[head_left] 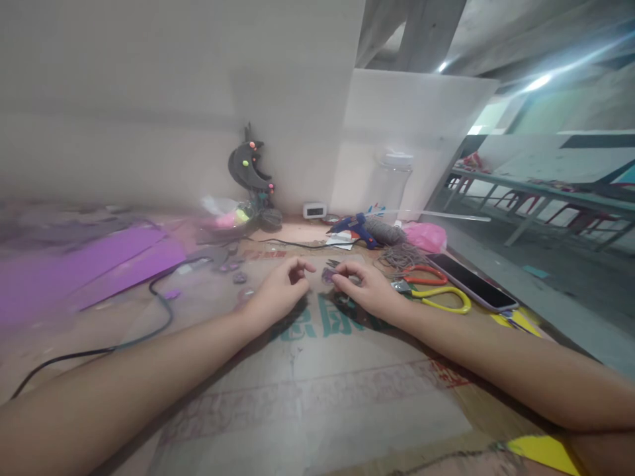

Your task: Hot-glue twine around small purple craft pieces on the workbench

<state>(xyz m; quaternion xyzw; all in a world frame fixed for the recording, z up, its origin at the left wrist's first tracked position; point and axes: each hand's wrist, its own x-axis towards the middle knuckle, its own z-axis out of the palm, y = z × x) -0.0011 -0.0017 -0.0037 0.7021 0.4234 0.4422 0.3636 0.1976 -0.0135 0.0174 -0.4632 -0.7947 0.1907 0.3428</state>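
My left hand (pixel 284 285) hovers over the middle of the cardboard (pixel 297 403), its fingers loosely curled and the thumb apart from the index finger, with nothing seen between them. Across a small gap, my right hand (pixel 364 285) pinches a small dark purple piece (pixel 327 274) between thumb and fingertips; its exact kind is too blurred to tell. Dark pointed tips (pixel 333 263) show just behind those fingers. A similar small purple piece (pixel 239 277) lies left of my left hand. Yellow-handled scissors (pixel 446 299) and an orange-handled tool (pixel 426 274) lie beside my right wrist.
A blue glue gun (pixel 354 228), grey yarn (pixel 384 231), a clear bottle (pixel 391 182) and a phone (pixel 471 281) are at the back right. Purple sheets (pixel 124 261) and a black cable (pixel 161 307) lie left. A dark crescent ornament (pixel 248 165) stands behind, near a small digital display (pixel 314 211).
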